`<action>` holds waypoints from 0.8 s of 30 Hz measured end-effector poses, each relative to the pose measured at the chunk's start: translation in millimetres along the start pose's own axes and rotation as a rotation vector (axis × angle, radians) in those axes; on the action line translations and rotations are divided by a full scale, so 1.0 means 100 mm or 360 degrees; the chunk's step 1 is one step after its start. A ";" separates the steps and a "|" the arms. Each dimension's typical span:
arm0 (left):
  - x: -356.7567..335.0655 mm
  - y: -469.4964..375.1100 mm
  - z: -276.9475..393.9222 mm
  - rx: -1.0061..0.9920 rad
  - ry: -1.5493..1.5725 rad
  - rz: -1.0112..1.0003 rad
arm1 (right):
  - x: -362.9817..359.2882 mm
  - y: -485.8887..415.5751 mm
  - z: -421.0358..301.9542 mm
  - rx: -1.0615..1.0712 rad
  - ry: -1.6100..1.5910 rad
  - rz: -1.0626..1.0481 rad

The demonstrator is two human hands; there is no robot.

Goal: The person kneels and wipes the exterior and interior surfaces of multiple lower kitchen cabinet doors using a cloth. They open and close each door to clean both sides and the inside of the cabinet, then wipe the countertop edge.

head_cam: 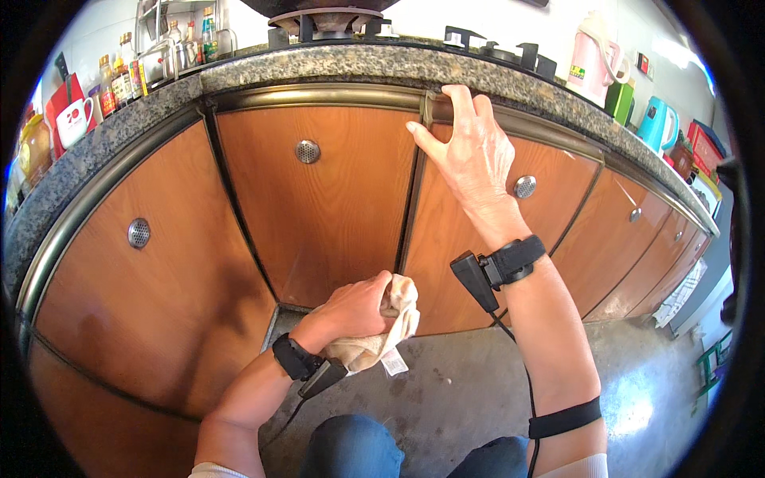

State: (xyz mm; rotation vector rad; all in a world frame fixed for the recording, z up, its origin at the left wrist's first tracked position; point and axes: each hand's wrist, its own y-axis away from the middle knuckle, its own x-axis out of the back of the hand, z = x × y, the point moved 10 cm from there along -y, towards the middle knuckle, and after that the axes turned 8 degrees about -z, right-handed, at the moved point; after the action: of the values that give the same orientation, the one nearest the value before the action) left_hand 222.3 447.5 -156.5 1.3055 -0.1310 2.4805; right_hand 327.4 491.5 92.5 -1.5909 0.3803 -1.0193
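My left hand [352, 308] grips a bunched beige cloth [364, 352], which has a small white sewn-in tag [394, 362] hanging from it. The cloth is in front of the lower part of the wood-grain cabinet doors [334, 221], just left of the seam between two of them. Higher up, my right hand [475, 146] is spread with its fingertips at the metal rail [508, 122] under the granite countertop [382, 66]; whether they press on the rail or the stone edge I cannot tell. Nothing is held in it.
A gas stove [496, 54] with a wok [317, 6] is on the counter. Sauce bottles [122, 74] and a white mug [75, 122] stand left, a pink thermos [588, 63] and a turquoise kettle [656, 125] right. Cables run from both wrist straps. Below lies a concrete floor [454, 394].
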 end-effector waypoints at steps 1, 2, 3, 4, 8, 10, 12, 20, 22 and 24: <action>0.08 -0.03 0.04 -0.0047 -0.0012 0.0064 | -0.03 0.00 0.02 -0.0030 0.0018 0.0043; 0.18 -0.04 0.08 -0.0104 -0.0025 0.0128 | -0.12 -0.02 0.02 -0.0032 -0.0009 -0.0009; 0.27 -0.05 0.11 -0.0092 -0.0048 0.0187 | -0.16 -0.02 0.04 -0.0067 -0.0018 -0.0004; 0.37 -0.06 0.14 -0.0092 -0.0070 0.0182 | -0.18 -0.03 0.03 -0.0068 -0.0037 0.0029; 1.10 0.07 0.41 -0.0064 -0.0409 0.0646 | -0.25 -0.03 0.05 -0.0121 -0.0102 0.0023; 1.54 0.09 0.51 -0.0033 -0.0539 0.0810 | -0.21 -0.01 0.03 -0.0072 -0.0120 0.0074; 1.94 0.04 0.66 -0.0144 -0.0720 0.0991 | -0.21 -0.01 0.03 -0.0077 -0.0106 0.0037; 2.40 -0.09 0.74 -0.0264 -0.0911 0.1046 | -0.19 0.03 0.03 -0.0059 -0.0073 0.0112; 2.42 -0.06 0.75 -0.0283 -0.0882 0.1017 | -0.19 0.04 0.03 -0.0063 -0.0074 0.0147; 2.43 -0.04 0.74 -0.0258 -0.0852 0.0996 | -0.19 0.04 0.03 -0.0056 -0.0085 0.0177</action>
State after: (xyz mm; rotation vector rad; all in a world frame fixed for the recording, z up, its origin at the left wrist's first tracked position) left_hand 154.4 494.6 84.0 2.0594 -0.9774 2.4115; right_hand 320.3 505.3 81.1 -1.6068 0.4470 -0.8882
